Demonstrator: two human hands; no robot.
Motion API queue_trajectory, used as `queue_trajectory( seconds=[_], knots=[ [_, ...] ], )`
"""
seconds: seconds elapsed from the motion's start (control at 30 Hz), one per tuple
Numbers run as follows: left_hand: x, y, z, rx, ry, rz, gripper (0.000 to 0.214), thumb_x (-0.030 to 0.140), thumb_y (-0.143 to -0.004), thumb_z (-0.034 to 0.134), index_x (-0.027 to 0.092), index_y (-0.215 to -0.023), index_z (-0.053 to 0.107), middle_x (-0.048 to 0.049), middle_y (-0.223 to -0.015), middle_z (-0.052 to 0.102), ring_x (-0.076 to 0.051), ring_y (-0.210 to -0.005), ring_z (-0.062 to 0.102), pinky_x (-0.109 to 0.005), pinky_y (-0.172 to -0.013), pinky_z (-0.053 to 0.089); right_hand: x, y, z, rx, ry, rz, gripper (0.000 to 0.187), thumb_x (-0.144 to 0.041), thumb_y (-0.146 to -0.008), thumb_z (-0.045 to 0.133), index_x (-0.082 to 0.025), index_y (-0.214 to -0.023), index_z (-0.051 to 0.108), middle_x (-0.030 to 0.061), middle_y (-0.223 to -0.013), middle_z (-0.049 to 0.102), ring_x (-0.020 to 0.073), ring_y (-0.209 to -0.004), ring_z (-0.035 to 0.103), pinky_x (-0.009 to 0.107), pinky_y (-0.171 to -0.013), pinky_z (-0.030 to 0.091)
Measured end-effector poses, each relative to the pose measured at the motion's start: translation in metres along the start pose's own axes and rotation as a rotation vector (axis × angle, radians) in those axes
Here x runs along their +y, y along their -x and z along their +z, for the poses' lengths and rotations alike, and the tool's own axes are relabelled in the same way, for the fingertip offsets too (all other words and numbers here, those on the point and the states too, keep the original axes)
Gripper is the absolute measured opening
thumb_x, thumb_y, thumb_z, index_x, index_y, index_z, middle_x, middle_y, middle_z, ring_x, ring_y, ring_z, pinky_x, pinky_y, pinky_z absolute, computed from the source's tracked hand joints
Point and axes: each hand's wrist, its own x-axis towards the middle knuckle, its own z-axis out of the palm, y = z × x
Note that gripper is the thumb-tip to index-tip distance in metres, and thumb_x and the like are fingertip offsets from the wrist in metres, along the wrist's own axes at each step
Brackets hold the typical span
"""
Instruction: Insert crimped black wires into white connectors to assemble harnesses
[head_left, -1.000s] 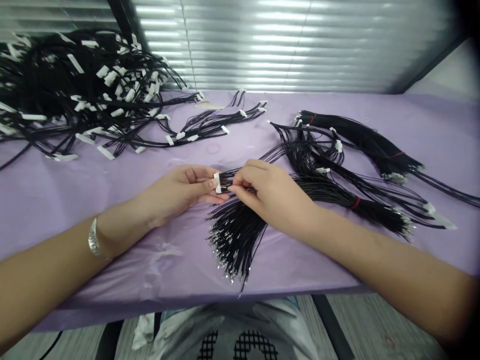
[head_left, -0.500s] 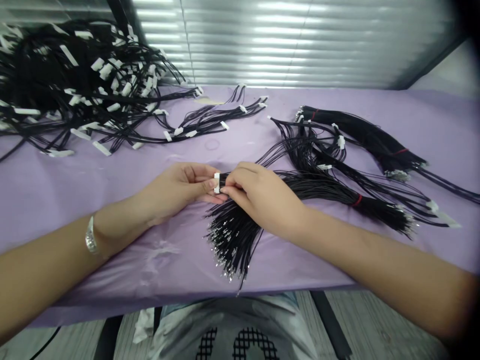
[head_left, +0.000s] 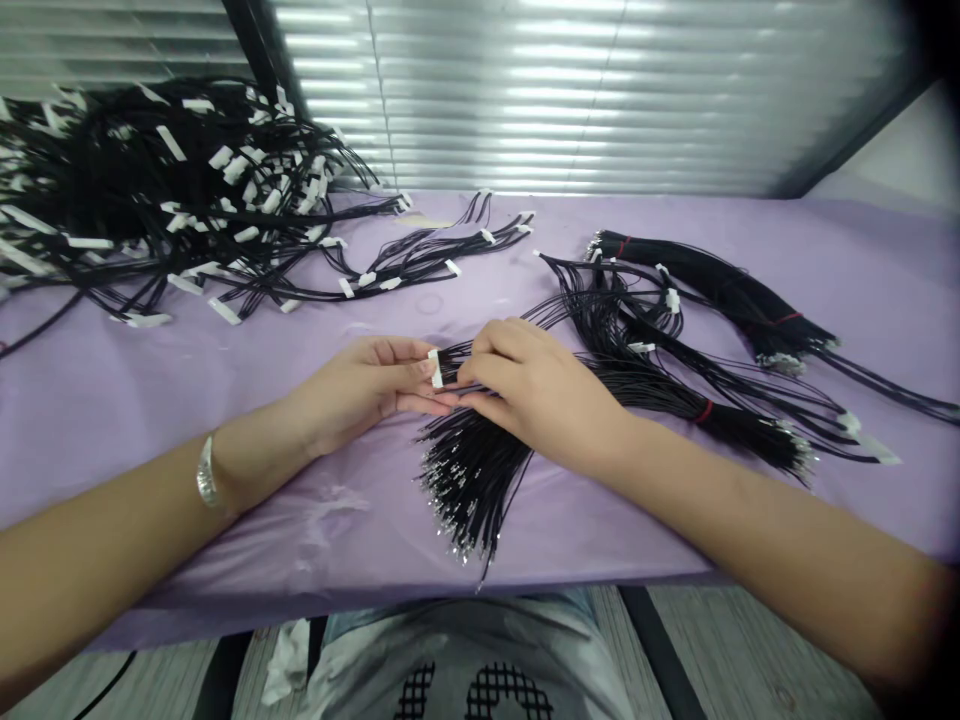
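My left hand (head_left: pixel 360 388) pinches a small white connector (head_left: pixel 434 367) between thumb and fingers, just above the purple table cover (head_left: pixel 150 400). My right hand (head_left: pixel 544 385) is closed in a pinch on thin black wires (head_left: pixel 452 366) that run into that connector. Under my right hand lies a bundle of loose black wires (head_left: pixel 469 478) with bare metal ends, fanned toward the table's front edge.
A big heap of black wires with white connectors (head_left: pixel 150 190) fills the far left. More wire bundles tied with red bands (head_left: pixel 720 290) lie at the right. A few finished leads (head_left: pixel 420 255) rest in the middle back. Window blinds stand behind the table.
Both hands stay together at the connector; my right fingers have shifted slightly on the wires. The view has tilted a little.
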Motion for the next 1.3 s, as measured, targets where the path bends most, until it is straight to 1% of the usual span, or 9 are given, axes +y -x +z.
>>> queue_trajectory(
  seconds=[0.1, 0.23, 0.33, 0.43, 0.5, 0.73, 0.93, 1.23, 1.3],
  knots=[
    [0.001, -0.001, -0.001, -0.004, 0.036, 0.0, 0.008, 0.011, -0.08, 0.062, 0.009, -0.084, 0.069, -0.0112, -0.083, 0.073, -0.021, -0.078, 0.071, -0.032, -0.079, 0.057, 0.002, 0.0, 0.004, -0.062, 0.076, -0.032, 0.016, -0.021, -0.089, 0.051, -0.012, -0.087, 0.065, 0.0096, -0.09, 0.057, 0.0193, -0.083, 0.047, 0.032, -0.076, 0.04],
    [0.001, -0.001, -0.002, -0.014, 0.054, -0.002, 0.007, 0.01, -0.08, 0.062, 0.009, -0.083, 0.069, -0.0109, -0.08, 0.072, -0.021, -0.079, 0.071, -0.032, -0.079, 0.057, 0.001, 0.0, 0.009, -0.057, 0.168, -0.052, 0.021, -0.02, -0.091, 0.047, -0.014, -0.081, 0.064, 0.0094, -0.091, 0.059, 0.0202, -0.084, 0.046, 0.034, -0.076, 0.039],
    [0.001, 0.0, 0.0, 0.04, 0.059, -0.005, 0.009, 0.008, -0.08, 0.06, 0.008, -0.083, 0.068, -0.0123, -0.08, 0.072, -0.021, -0.078, 0.071, -0.032, -0.078, 0.058, 0.0, 0.0, 0.007, -0.027, 0.08, 0.004, 0.016, -0.016, -0.091, 0.044, -0.013, -0.086, 0.059, 0.0087, -0.091, 0.059, 0.0189, -0.085, 0.049, 0.032, -0.076, 0.039],
    [0.002, 0.0, 0.002, 0.061, 0.042, 0.019, 0.01, 0.008, -0.079, 0.061, 0.008, -0.086, 0.068, -0.0125, -0.081, 0.072, -0.021, -0.079, 0.071, -0.031, -0.08, 0.057, -0.002, 0.0, -0.001, 0.042, -0.102, 0.174, 0.013, -0.018, -0.091, 0.042, -0.014, -0.092, 0.054, 0.0055, -0.082, 0.059, 0.0145, -0.071, 0.049, 0.027, -0.065, 0.037],
    [0.002, 0.001, 0.003, 0.062, 0.022, 0.024, 0.01, 0.009, -0.078, 0.063, 0.008, -0.087, 0.069, -0.0118, -0.083, 0.072, -0.021, -0.079, 0.071, -0.032, -0.082, 0.056, -0.002, 0.0, -0.005, 0.09, -0.201, 0.226, 0.011, -0.019, -0.09, 0.044, -0.015, -0.09, 0.053, 0.0031, -0.077, 0.058, 0.0118, -0.064, 0.048, 0.024, -0.061, 0.036],
    [0.0, -0.001, 0.002, 0.046, -0.003, 0.009, 0.013, 0.01, -0.08, 0.063, 0.008, -0.092, 0.069, -0.0128, -0.084, 0.073, -0.02, -0.081, 0.071, -0.029, -0.078, 0.057, 0.005, -0.001, 0.003, 0.08, -0.253, 0.23, 0.008, -0.016, -0.082, 0.052, -0.014, -0.079, 0.06, 0.0019, -0.074, 0.058, 0.0094, -0.063, 0.047, 0.022, -0.063, 0.036],
    [0.001, -0.001, 0.002, 0.034, 0.008, 0.001, 0.01, 0.009, -0.08, 0.062, 0.007, -0.088, 0.068, -0.0132, -0.082, 0.073, -0.02, -0.078, 0.071, -0.027, -0.075, 0.058, 0.005, -0.004, 0.005, 0.1, -0.273, 0.238, 0.008, -0.016, -0.082, 0.053, -0.012, -0.08, 0.061, 0.0012, -0.072, 0.058, 0.0085, -0.062, 0.046, 0.021, -0.063, 0.035],
    [-0.001, -0.002, -0.003, -0.031, -0.023, 0.017, 0.01, 0.014, -0.081, 0.064, 0.008, -0.088, 0.069, -0.0119, -0.086, 0.073, -0.019, -0.081, 0.071, -0.027, -0.079, 0.057, 0.003, -0.003, 0.014, 0.074, -0.303, 0.244, 0.007, -0.015, -0.081, 0.055, -0.012, -0.08, 0.062, 0.0009, -0.074, 0.06, 0.0087, -0.064, 0.048, 0.021, -0.064, 0.037],
    [0.0, -0.002, -0.002, -0.016, -0.038, 0.009, 0.01, 0.015, -0.08, 0.066, 0.008, -0.088, 0.068, -0.0109, -0.083, 0.072, -0.018, -0.076, 0.071, -0.025, -0.073, 0.058, 0.003, -0.003, 0.014, 0.058, -0.294, 0.224, 0.008, -0.015, -0.082, 0.055, -0.013, -0.08, 0.062, 0.0009, -0.074, 0.06, 0.0095, -0.065, 0.05, 0.022, -0.065, 0.037]
  ],
)
